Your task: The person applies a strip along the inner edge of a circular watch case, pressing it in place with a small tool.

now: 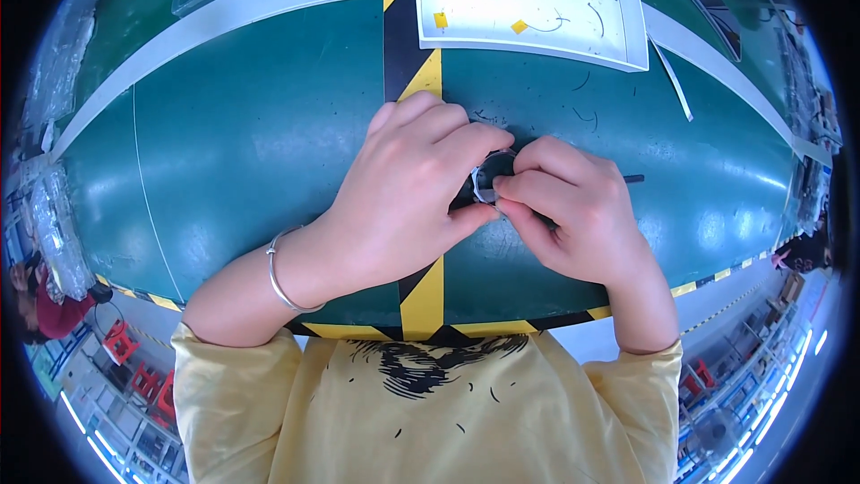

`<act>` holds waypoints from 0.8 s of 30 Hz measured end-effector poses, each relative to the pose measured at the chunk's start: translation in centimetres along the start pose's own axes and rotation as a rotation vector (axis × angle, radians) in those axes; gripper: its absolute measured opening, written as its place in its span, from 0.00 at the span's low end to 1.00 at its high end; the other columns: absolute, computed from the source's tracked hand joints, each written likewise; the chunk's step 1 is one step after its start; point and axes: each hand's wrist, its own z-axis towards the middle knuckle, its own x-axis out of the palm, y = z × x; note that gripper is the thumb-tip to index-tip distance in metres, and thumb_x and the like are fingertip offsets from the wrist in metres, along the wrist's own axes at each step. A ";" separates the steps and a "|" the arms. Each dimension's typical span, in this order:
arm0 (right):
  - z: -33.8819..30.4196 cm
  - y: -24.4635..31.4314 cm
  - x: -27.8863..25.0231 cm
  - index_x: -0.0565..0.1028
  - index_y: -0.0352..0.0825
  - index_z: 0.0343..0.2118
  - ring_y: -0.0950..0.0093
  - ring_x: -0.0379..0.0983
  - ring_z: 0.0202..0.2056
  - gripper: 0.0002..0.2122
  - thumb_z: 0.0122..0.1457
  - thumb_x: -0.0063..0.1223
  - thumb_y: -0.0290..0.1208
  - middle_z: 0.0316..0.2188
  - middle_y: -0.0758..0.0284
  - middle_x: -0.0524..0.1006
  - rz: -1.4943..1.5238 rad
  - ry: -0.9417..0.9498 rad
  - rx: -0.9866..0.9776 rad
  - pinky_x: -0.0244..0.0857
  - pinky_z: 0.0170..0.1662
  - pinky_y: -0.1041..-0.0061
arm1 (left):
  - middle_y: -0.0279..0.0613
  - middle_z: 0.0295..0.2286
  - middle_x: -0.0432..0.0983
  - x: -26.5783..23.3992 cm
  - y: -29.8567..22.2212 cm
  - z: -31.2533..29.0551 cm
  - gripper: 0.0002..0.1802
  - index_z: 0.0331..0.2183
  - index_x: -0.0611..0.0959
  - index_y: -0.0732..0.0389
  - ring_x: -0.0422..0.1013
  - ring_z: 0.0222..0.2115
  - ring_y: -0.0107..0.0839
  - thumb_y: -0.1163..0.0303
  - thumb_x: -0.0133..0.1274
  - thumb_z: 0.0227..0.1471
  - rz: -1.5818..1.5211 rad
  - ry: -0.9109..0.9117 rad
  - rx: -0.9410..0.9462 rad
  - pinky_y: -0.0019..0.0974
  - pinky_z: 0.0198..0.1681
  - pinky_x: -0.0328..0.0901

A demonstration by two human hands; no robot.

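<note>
Green tabletop (242, 152) fills the middle of the head view; black-and-yellow tape (423, 309) runs down it near the centre and along its lower edge. A small ring (476, 183) with a pale rim is located just right of the frame centre, between both hands. Left hand (403, 170): enters from lower left; forefinger at the ring's upper edge, thumb near its lower edge, pinching the ring between them. Right hand (573, 202): enters from lower right; thumb and forefinger are pressed together at the ring's right side, tips overlapping its opening. Whether they pinch the rim or a small part cannot be told. White tray (537, 0), top of frame, holds yellow tags (519, 27).
</note>
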 end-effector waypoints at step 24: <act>0.1 0.5 0.3 0.81 0.34 0.30 0.68 0.74 0.25 0.08 0.46 0.66 0.19 0.29 0.66 0.76 -0.019 -0.031 0.041 0.68 0.25 0.71 | 0.32 0.29 0.75 0.1 0.0 -0.1 0.29 0.45 0.84 0.55 0.68 0.37 0.38 0.67 0.72 0.36 0.008 -0.004 0.010 0.42 0.44 0.61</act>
